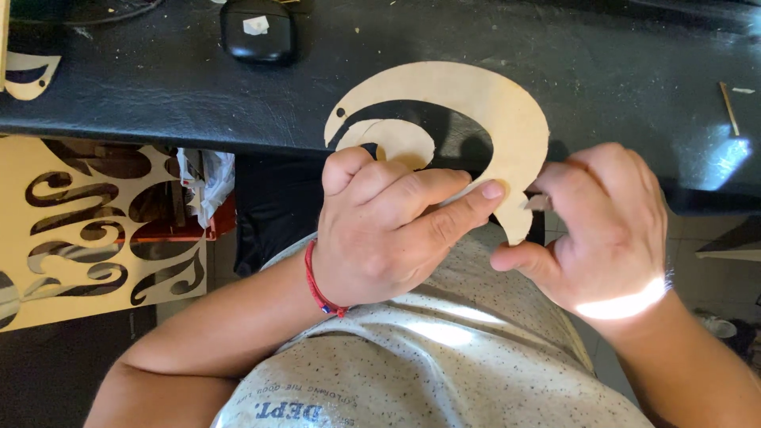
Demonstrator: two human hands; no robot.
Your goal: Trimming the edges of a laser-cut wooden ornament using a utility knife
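A thin pale wooden cutout [483,103], curved like a hook with a small hole at its tip, lies partly over the edge of a black table [158,79]. My left hand [388,230], with a red cord at the wrist, pinches the cutout's lower curve between thumb and fingers. My right hand [606,226] is closed at the cutout's lower right edge and holds a small grey piece [539,203] against it; what the piece is I cannot tell.
A black oval case [258,32] rests at the table's far side. A small wooden cutout [30,75] lies at far left. Below the table on the left stands a pale panel with swirl-shaped openings [87,230]. A thin stick [729,107] lies at right.
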